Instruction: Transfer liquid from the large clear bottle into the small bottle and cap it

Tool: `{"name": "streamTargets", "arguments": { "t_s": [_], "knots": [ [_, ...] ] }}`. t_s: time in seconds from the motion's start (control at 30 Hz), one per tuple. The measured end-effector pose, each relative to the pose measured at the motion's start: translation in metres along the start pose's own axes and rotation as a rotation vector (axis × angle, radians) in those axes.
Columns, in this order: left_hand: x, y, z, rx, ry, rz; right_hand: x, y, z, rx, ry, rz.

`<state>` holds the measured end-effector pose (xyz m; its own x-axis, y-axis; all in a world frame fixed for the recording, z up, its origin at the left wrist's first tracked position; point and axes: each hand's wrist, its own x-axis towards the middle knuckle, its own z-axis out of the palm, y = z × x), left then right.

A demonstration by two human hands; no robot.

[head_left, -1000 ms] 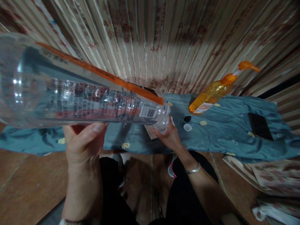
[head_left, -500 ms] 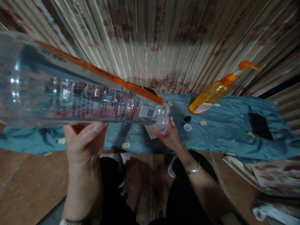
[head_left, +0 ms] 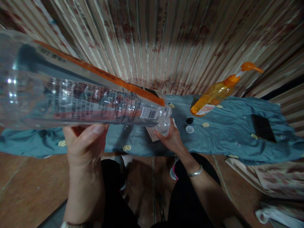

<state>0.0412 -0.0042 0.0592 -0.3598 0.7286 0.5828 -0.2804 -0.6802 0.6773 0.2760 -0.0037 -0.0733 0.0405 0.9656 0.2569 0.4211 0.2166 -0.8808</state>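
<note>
My left hand (head_left: 86,142) is closed around the underside of a large clear plastic bottle (head_left: 99,101) with an orange-edged printed label. It lies almost level across the view, its neck pointing right and slightly down. At that neck, my right hand (head_left: 173,139) grips a small clear container (head_left: 163,125), probably a small bottle, with its top against or very near the large bottle's mouth. Whether liquid passes between them I cannot tell. Below them is a pale pinkish box or pad (head_left: 152,135), partly hidden. A small black cap (head_left: 190,120) and a white round lid (head_left: 189,129) lie to the right.
A teal patterned cloth (head_left: 228,133) covers the narrow surface. On it stand a pump bottle (head_left: 211,96) of orange liquid and, farther right, a dark flat phone-like object (head_left: 263,128). A pleated curtain (head_left: 152,38) hangs behind. A bag (head_left: 280,177) sits at lower right.
Almost nothing differs. Both hands and the two containers hold the same pose, with only a tiny shift of the whole view.
</note>
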Motion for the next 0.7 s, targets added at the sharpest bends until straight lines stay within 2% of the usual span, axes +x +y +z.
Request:
{"name": "streamTargets", "arguments": {
  "t_s": [0.3, 0.57, 0.7],
  "knots": [
    [0.0013, -0.0013, -0.0022, 0.017, -0.013, 0.013, -0.0006, -0.0006, 0.0005, -0.007, -0.006, 0.007],
    [0.0014, 0.0004, -0.0022, 0.04, 0.038, -0.008, 0.0001, 0.002, 0.0002, -0.001, -0.012, 0.011],
    [0.002, -0.0007, -0.003, 0.037, 0.016, -0.005, 0.0007, 0.0009, 0.0, 0.009, -0.019, -0.008]
  ]
}}
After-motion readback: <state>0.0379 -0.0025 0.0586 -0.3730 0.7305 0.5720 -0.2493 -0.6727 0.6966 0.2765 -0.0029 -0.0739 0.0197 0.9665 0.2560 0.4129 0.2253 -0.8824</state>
